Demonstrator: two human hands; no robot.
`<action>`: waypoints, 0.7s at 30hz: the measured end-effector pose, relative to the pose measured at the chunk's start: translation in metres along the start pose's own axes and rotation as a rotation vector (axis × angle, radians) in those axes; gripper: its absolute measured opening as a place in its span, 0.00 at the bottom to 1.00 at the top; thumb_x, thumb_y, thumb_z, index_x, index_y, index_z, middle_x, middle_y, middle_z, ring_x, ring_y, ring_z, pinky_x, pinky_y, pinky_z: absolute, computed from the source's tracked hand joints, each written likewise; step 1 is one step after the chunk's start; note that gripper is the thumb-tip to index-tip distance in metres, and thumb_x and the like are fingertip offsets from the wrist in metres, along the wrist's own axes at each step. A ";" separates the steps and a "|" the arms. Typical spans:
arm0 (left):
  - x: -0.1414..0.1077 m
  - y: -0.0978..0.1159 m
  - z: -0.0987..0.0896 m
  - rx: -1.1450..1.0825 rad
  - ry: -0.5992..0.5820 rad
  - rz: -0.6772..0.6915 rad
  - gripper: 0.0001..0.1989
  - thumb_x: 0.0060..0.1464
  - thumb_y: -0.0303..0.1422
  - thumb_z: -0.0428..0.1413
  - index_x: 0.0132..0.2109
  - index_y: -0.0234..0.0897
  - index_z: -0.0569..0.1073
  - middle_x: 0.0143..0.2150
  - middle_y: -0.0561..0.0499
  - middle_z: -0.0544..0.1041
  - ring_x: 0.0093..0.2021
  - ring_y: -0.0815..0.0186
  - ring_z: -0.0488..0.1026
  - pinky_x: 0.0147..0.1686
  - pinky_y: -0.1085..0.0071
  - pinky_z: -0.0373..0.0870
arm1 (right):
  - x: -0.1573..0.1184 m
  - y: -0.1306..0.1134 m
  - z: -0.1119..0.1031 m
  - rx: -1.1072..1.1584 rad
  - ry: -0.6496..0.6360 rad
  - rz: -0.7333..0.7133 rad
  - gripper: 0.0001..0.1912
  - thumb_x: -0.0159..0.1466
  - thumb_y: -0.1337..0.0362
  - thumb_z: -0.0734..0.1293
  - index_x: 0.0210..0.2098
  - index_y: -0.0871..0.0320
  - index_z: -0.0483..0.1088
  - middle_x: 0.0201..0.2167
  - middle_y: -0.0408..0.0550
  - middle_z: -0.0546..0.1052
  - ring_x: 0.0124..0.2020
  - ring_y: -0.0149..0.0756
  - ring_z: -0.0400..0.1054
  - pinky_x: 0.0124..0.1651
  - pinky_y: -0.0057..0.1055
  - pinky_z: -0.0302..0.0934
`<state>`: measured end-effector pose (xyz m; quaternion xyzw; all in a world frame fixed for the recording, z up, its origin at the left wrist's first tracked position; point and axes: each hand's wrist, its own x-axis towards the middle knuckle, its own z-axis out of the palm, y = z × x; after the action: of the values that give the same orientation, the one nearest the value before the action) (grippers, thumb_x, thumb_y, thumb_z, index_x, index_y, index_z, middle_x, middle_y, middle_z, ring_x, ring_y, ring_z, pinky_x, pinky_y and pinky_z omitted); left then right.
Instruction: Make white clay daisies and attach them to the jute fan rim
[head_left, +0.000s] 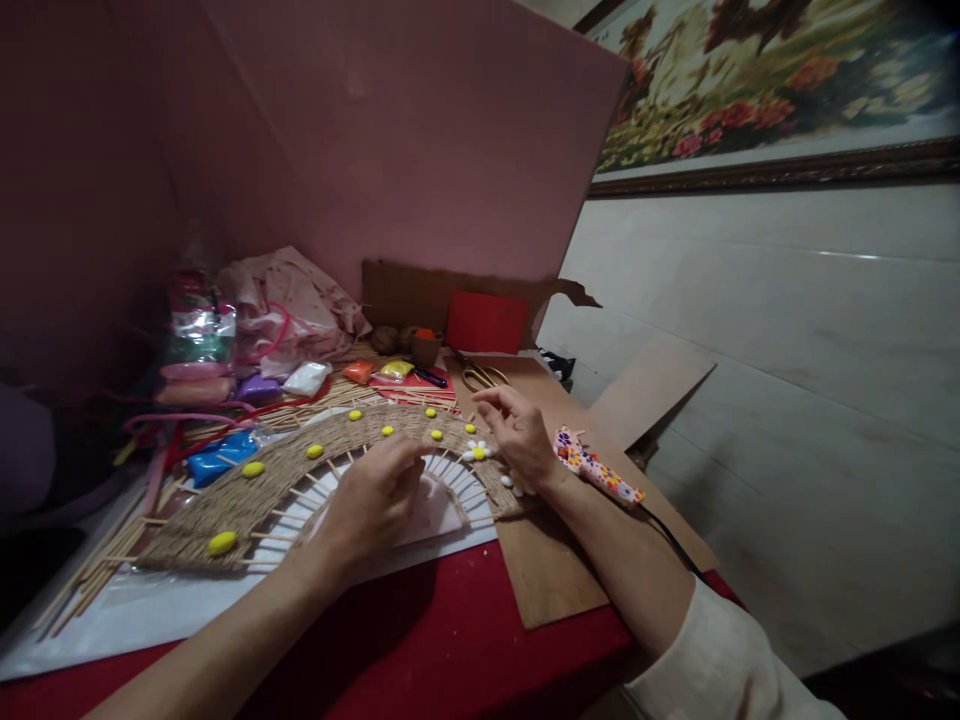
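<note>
A woven twine arch (pixel 289 465) on thin wooden sticks lies on white board, dotted with several yellow discs (pixel 253 468). White petals surround one yellow centre (pixel 478 453) near its right end, with more white petals (pixel 507 481) beside my right wrist. My left hand (pixel 382 490) hovers over the arch's inner edge, fingers pinched together; anything between the fingertips is too small to make out. Above the arch's right part, my right hand (pixel 514 430) has thumb and forefinger closed together, and what they hold, if anything, cannot be made out.
Gold-handled scissors (pixel 484 377) lie behind my right hand. A flower-patterned tool (pixel 596 467) with a black cord lies right of my right wrist, on brown board (pixel 551 580). Clay packets (pixel 306 378), a blue packet (pixel 221 458), loose sticks (pixel 94 575) and a small pot (pixel 426 348) surround the arch.
</note>
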<state>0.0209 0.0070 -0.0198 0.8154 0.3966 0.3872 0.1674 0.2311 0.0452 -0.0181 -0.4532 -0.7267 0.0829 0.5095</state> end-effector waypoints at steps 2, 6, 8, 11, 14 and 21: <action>0.004 0.003 0.004 0.159 -0.091 0.100 0.15 0.58 0.26 0.45 0.46 0.37 0.74 0.40 0.44 0.74 0.38 0.62 0.70 0.35 0.67 0.66 | 0.000 0.003 0.000 -0.017 0.121 0.020 0.10 0.65 0.60 0.61 0.35 0.58 0.72 0.28 0.46 0.72 0.32 0.34 0.65 0.34 0.29 0.58; 0.016 0.011 0.011 0.465 -0.219 0.181 0.16 0.57 0.29 0.48 0.47 0.41 0.76 0.37 0.43 0.72 0.36 0.59 0.68 0.35 0.63 0.65 | 0.001 0.008 -0.001 -0.119 0.227 -0.005 0.11 0.66 0.60 0.60 0.31 0.57 0.71 0.28 0.46 0.72 0.33 0.36 0.65 0.35 0.30 0.57; 0.020 0.012 0.013 0.550 -0.237 0.191 0.15 0.57 0.34 0.50 0.48 0.44 0.76 0.38 0.43 0.71 0.37 0.57 0.67 0.37 0.61 0.64 | 0.002 0.010 -0.001 -0.155 0.235 -0.003 0.11 0.66 0.61 0.60 0.31 0.57 0.71 0.28 0.46 0.72 0.33 0.36 0.65 0.35 0.30 0.57; 0.022 0.009 0.014 0.627 -0.279 0.201 0.17 0.57 0.40 0.50 0.51 0.48 0.74 0.39 0.43 0.71 0.39 0.56 0.67 0.39 0.59 0.63 | 0.003 0.010 -0.003 -0.179 0.243 0.012 0.11 0.66 0.62 0.60 0.30 0.56 0.70 0.27 0.46 0.72 0.33 0.36 0.65 0.35 0.31 0.56; 0.023 0.005 0.016 0.660 -0.310 0.201 0.19 0.59 0.43 0.47 0.54 0.49 0.71 0.41 0.43 0.71 0.40 0.56 0.66 0.40 0.59 0.62 | 0.004 0.007 -0.004 -0.192 0.264 0.014 0.11 0.66 0.63 0.60 0.29 0.56 0.70 0.27 0.46 0.72 0.33 0.36 0.64 0.36 0.31 0.56; 0.025 0.006 0.021 0.677 -0.373 0.164 0.21 0.58 0.46 0.48 0.56 0.50 0.70 0.43 0.42 0.71 0.45 0.51 0.65 0.43 0.57 0.60 | 0.004 0.006 -0.005 -0.205 0.289 -0.019 0.10 0.66 0.65 0.61 0.29 0.57 0.70 0.29 0.46 0.73 0.34 0.36 0.65 0.36 0.30 0.56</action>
<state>0.0496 0.0231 -0.0178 0.9099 0.3980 0.0916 -0.0734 0.2383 0.0501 -0.0168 -0.5031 -0.6549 -0.0623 0.5605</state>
